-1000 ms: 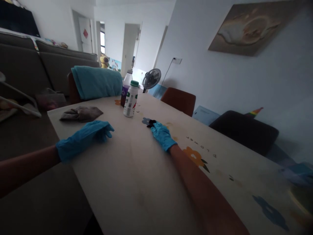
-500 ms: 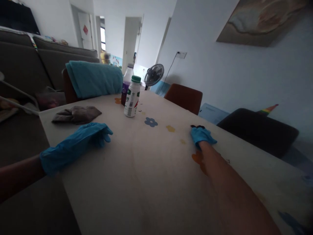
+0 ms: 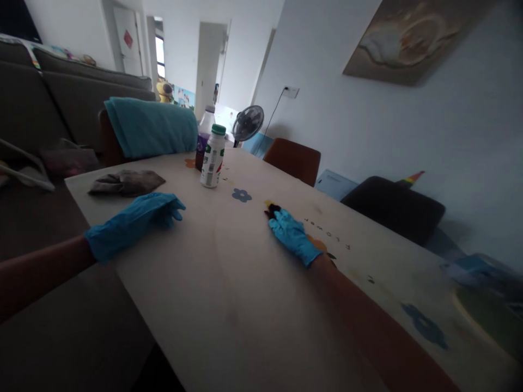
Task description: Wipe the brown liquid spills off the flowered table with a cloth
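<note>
Both my hands wear blue gloves. My left hand (image 3: 139, 220) rests on the left part of the table (image 3: 229, 283), its fingers loosely bent and apart, with nothing in them. Just beyond it lies a crumpled grey-brown cloth (image 3: 126, 183). Out over the table's middle, my right hand (image 3: 292, 234) presses a small dark wad (image 3: 273, 210), which looks like a cloth or sponge, against the surface. Most of that wad is hidden under the fingers. Its front edge meets a yellow printed flower (image 3: 267, 203).
A white bottle with a green cap (image 3: 212, 158) stands before a purple-labelled bottle (image 3: 201, 147). A blue towel (image 3: 153, 128) hangs over a chair at the far end. Along the right side are a brown chair (image 3: 293, 160) and a dark chair (image 3: 392, 209). Behind stands a fan (image 3: 248, 123).
My right hand has slid left across the table with the dark wad, uncovering printed letters and an orange flower. My left hand stays by the grey-brown cloth. The view has shifted slightly right.
</note>
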`<state>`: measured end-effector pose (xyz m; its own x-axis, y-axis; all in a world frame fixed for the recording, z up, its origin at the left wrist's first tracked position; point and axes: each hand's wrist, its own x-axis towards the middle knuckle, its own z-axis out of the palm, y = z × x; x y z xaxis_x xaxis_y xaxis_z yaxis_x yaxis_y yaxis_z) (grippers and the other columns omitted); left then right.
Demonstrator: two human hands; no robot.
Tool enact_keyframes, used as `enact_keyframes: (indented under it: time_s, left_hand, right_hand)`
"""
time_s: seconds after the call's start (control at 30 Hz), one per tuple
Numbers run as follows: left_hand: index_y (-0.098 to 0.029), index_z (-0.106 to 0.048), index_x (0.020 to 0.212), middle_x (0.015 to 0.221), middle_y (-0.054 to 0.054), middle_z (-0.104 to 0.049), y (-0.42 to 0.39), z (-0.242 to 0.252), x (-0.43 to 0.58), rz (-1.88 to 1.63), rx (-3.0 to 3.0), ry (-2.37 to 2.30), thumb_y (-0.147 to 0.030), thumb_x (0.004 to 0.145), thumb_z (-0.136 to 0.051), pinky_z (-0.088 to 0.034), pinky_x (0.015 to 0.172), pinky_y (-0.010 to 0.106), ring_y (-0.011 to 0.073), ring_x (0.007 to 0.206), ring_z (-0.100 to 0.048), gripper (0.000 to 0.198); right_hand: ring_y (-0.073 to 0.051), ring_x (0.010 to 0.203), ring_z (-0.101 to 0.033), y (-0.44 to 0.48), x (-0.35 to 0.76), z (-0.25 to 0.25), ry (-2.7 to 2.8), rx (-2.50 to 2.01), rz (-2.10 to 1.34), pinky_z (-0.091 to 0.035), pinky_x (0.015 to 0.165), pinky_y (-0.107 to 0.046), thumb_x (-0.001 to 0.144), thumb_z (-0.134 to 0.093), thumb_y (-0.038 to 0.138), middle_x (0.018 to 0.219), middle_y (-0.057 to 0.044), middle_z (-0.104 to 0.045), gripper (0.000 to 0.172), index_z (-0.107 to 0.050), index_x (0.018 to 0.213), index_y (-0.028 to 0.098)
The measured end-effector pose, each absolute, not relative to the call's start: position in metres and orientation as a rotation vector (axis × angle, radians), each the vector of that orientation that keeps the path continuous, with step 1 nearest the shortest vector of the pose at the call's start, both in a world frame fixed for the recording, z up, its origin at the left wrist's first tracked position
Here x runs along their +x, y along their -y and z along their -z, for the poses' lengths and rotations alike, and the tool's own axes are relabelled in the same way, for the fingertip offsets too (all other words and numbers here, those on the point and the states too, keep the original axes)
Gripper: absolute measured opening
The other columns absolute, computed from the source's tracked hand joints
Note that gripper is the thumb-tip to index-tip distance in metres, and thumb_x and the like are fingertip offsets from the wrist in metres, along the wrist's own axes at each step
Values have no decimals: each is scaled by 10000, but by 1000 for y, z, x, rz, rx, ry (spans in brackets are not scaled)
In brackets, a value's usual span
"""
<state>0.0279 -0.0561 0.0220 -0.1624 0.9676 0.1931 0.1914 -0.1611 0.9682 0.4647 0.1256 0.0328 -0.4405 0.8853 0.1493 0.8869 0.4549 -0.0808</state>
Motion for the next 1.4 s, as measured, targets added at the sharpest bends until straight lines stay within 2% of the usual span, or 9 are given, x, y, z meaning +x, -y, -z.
enact_keyframes:
  time_s: [0.1,0.17,0.37,0.5,0.67,0.93,1.1,1.23,1.4]
  left_hand:
    - [-221,-931,1167,1116,144,-892,52,-27,31,-1402,1359,-1368,-762,1020,-776,-674,829,383,283,884,-774,581]
    - [-186,-915,1153,1076,156,-889,50,-30,32,-1404,1327,-1342,-738,991,-814,-668,796,361,267,857,-771,584]
    - [-133,-884,1157,1044,155,-891,48,-33,35,-1395,1323,-1295,-710,969,-832,-656,764,326,226,801,-755,609]
    - [-102,-853,1174,1023,152,-889,44,-30,34,-1418,1309,-1290,-710,963,-830,-647,768,329,216,799,-748,644]
    - [-101,-847,1145,982,142,-879,40,-30,34,-1383,1331,-1299,-719,996,-818,-628,760,335,204,771,-726,636]
    - [-136,-873,1081,963,123,-879,40,-36,38,-1351,1364,-1267,-695,1003,-781,-606,751,347,207,747,-708,572]
    - [-151,-882,1080,997,141,-887,42,-38,39,-1349,1343,-1258,-650,1042,-763,-601,755,350,214,746,-711,515]
    - [-156,-898,1109,1021,150,-887,42,-38,39,-1364,1332,-1227,-622,1097,-728,-597,777,373,223,767,-721,496]
    - [-137,-896,1104,1039,166,-884,43,-39,39,-1370,1324,-1179,-612,1122,-736,-606,766,355,212,761,-746,502]
  right_hand:
    - [-450,1738,-503,-78,461,-29,2608,-1437,-104,-455,1378,-767,1213,-455,514,1899,-87,-507,646,-561,1837,381]
    - [-444,1761,-467,-45,463,-28,2643,-1362,-159,-446,1390,-775,1202,-477,526,1915,-47,-475,671,-507,1867,437]
    - [-438,1767,-456,43,505,-19,2748,-1160,-211,-383,1412,-801,1233,-429,536,1916,-127,-461,701,-475,1898,321]
    - [-389,1764,-467,82,553,-7,2792,-917,-94,-397,1426,-748,1251,-452,448,1912,-114,-466,654,-467,1898,362]
    - [-352,1728,-518,101,585,-3,2799,-677,-57,-467,1396,-722,1237,-493,358,1885,-79,-498,701,-372,1924,435]
    - [-362,1699,-572,45,518,1,2785,-836,-137,-479,1375,-751,1242,-426,412,1843,-76,-580,581,-638,1782,388]
    - [-401,1750,-494,-17,437,-22,2744,-1032,-280,-414,1403,-773,1232,-407,475,1890,-72,-525,641,-555,1848,374]
    - [-400,1754,-483,-68,385,-39,2607,-1317,-301,-328,1430,-803,1214,-425,420,1875,-91,-550,615,-624,1788,329]
    - [-418,1623,-620,-124,346,-43,2431,-1544,-250,-463,1380,-672,1189,-472,366,1744,-215,-665,614,-633,1760,205]
